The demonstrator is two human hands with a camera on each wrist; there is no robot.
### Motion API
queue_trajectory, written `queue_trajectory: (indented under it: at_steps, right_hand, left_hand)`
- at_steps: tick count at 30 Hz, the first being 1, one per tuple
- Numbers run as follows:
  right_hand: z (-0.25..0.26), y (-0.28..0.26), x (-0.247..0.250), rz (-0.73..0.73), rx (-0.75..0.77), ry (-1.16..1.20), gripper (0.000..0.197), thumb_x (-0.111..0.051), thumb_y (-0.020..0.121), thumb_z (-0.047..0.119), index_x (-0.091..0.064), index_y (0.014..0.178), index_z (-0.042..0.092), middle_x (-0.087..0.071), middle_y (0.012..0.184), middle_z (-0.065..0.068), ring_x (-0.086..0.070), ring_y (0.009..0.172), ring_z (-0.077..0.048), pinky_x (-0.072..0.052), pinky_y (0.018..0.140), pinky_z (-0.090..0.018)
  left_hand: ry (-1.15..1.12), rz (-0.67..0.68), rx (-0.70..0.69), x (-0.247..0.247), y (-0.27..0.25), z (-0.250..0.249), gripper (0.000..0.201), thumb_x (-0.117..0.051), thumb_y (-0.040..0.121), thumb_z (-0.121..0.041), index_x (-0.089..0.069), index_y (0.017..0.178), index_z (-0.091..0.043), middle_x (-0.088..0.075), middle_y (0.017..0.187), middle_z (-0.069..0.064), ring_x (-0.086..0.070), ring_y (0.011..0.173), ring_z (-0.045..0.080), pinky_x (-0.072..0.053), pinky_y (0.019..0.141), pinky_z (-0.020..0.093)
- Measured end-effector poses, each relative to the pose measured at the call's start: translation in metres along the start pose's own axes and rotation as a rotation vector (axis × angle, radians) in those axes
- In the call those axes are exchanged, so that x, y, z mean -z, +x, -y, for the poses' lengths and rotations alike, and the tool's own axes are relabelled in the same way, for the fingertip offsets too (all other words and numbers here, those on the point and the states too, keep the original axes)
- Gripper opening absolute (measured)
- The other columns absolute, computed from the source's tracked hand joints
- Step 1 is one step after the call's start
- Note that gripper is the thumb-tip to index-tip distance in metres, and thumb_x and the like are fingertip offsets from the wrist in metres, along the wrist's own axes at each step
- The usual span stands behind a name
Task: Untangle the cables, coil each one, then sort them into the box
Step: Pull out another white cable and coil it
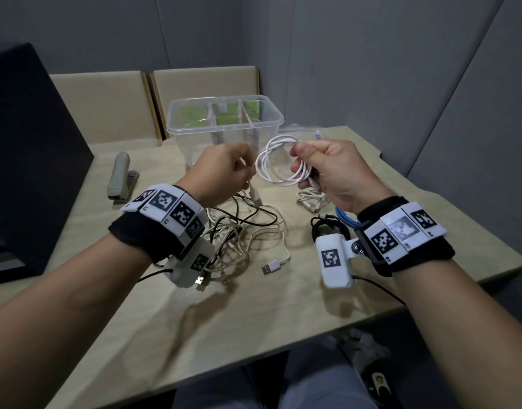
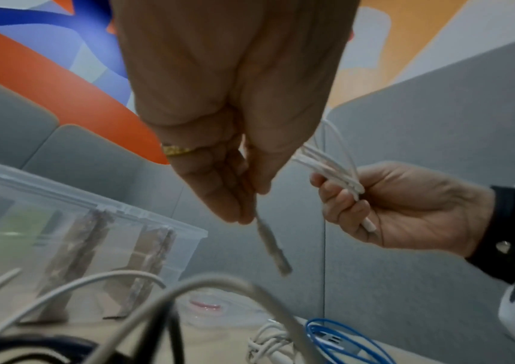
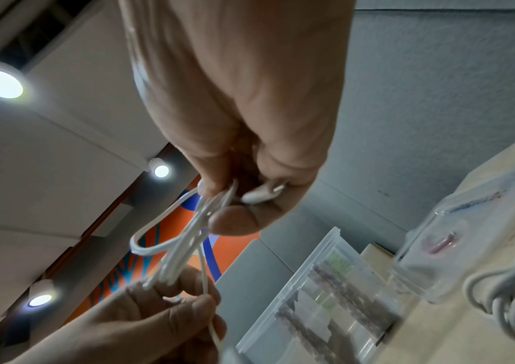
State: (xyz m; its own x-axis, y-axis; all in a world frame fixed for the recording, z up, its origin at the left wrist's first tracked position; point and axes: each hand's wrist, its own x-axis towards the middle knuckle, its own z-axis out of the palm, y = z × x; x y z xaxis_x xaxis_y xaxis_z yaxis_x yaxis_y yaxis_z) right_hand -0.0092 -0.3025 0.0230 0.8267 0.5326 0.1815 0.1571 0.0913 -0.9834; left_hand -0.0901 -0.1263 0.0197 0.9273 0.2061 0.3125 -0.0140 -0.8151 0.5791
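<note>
A white cable coil (image 1: pixel 279 165) hangs in the air between both hands, in front of the clear divided box (image 1: pixel 177 125). My right hand (image 1: pixel 302 160) grips the loops on their right side, thumb on top; one plug end (image 3: pixel 260 194) lies in its fingers. My left hand (image 1: pixel 248 171) pinches the same cable's free tail, and its plug (image 2: pixel 273 246) dangles below the fingers. On the table under my left wrist lies a tangle of white and black cables (image 1: pixel 245 231).
A coiled white cable (image 1: pixel 311 199), a blue cable (image 1: pixel 346 218) and a black coil (image 1: pixel 327 228) lie under my right wrist. A stapler (image 1: pixel 121 175) sits at the left, beside a dark screen (image 1: pixel 26 143). Grey partition walls enclose the table.
</note>
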Motion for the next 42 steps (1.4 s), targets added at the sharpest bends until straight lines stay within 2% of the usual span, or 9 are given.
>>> queue_trajectory:
  at_steps: [6,10,16,18,21,24,28,33,42]
  right_hand:
    - [-0.006,0.000,-0.002,0.128,-0.042,-0.070,0.017,-0.053,0.095,0.008,-0.067,0.086,0.007,-0.061,0.066,-0.009,-0.056,0.047,-0.011,-0.048,0.045,-0.021]
    - [-0.005,-0.001,-0.005,0.132,-0.054,-0.060,0.017,-0.054,0.094,0.009,-0.069,0.085,0.011,-0.061,0.069,-0.011,-0.056,0.049,-0.011,-0.048,0.045,-0.020]
    - [-0.009,0.003,-0.009,-0.075,-0.011,-0.078,0.014,-0.058,0.092,0.007,-0.069,0.093,-0.002,-0.060,0.112,-0.034,-0.058,0.058,-0.020,-0.047,0.041,-0.019]
    - [-0.008,0.004,-0.008,-0.131,0.006,-0.104,0.016,-0.058,0.092,0.008,-0.068,0.096,-0.005,-0.063,0.090,-0.029,-0.054,0.044,-0.010,-0.041,0.037,-0.016]
    - [-0.008,0.004,-0.008,-0.131,0.018,-0.120,0.017,-0.057,0.094,0.009,-0.067,0.095,-0.005,-0.058,0.070,-0.015,-0.052,0.039,-0.005,-0.038,0.036,-0.014]
    - [-0.010,0.006,-0.011,-0.121,0.025,-0.108,0.013,-0.059,0.093,0.011,-0.069,0.090,0.003,-0.062,0.068,-0.010,-0.056,0.048,-0.011,-0.048,0.043,-0.021]
    - [-0.010,0.007,-0.010,-0.143,0.035,-0.091,0.017,-0.059,0.093,0.011,-0.068,0.079,0.008,-0.062,0.066,-0.008,-0.057,0.060,-0.022,-0.053,0.058,-0.034]
    - [-0.008,0.006,-0.009,-0.144,0.047,-0.090,0.022,-0.056,0.094,0.010,-0.065,0.075,0.007,-0.060,0.067,-0.007,-0.054,0.055,-0.018,-0.052,0.050,-0.025]
    - [-0.005,0.008,-0.001,-0.083,0.009,0.011,0.016,-0.053,0.095,0.005,-0.066,0.086,0.005,-0.056,0.066,-0.007,-0.055,0.056,-0.014,-0.054,0.056,-0.027]
  left_hand:
    - [-0.793,-0.189,0.284,-0.002,0.002,-0.008,0.017,-0.051,0.093,-0.001,-0.050,0.078,-0.009,-0.063,0.068,0.011,-0.065,0.053,0.013,-0.058,0.057,0.029]
    - [-1.007,-0.058,0.340,-0.002,-0.001,-0.008,0.012,-0.050,0.094,-0.005,-0.051,0.082,-0.007,-0.063,0.070,0.010,-0.064,0.056,0.014,-0.056,0.054,0.024]
    - [-1.058,0.152,0.393,-0.009,-0.003,-0.012,0.024,-0.048,0.096,-0.023,-0.064,0.091,-0.007,-0.070,0.077,0.007,-0.065,0.067,0.016,-0.056,0.070,0.028]
    - [-1.025,0.148,0.386,-0.009,-0.002,-0.016,0.034,-0.049,0.094,-0.034,-0.064,0.102,-0.004,-0.069,0.084,0.007,-0.066,0.074,0.015,-0.053,0.076,0.028]
    - [-0.970,0.087,0.368,-0.012,-0.002,-0.022,0.019,-0.063,0.086,-0.020,-0.060,0.092,-0.003,-0.065,0.080,0.007,-0.059,0.069,0.013,-0.048,0.077,0.026]
    - [-0.898,0.093,0.392,-0.014,-0.001,-0.028,0.009,-0.057,0.092,-0.014,-0.060,0.094,-0.007,-0.061,0.077,0.003,-0.054,0.064,0.009,-0.044,0.075,0.026]
    - [-0.884,0.302,0.416,-0.015,-0.004,-0.030,0.011,-0.056,0.092,-0.014,-0.061,0.082,-0.016,-0.063,0.076,-0.002,-0.054,0.078,0.011,-0.044,0.073,0.028]
    - [-0.972,0.287,0.391,-0.020,-0.006,-0.032,0.023,-0.050,0.088,0.011,-0.050,0.078,-0.009,-0.055,0.067,0.008,-0.061,0.062,0.017,-0.056,0.060,0.022]
    - [-0.844,0.267,0.398,-0.020,-0.009,-0.026,0.027,-0.055,0.085,0.009,-0.048,0.095,-0.016,-0.060,0.074,0.007,-0.059,0.064,0.015,-0.045,0.060,0.026]
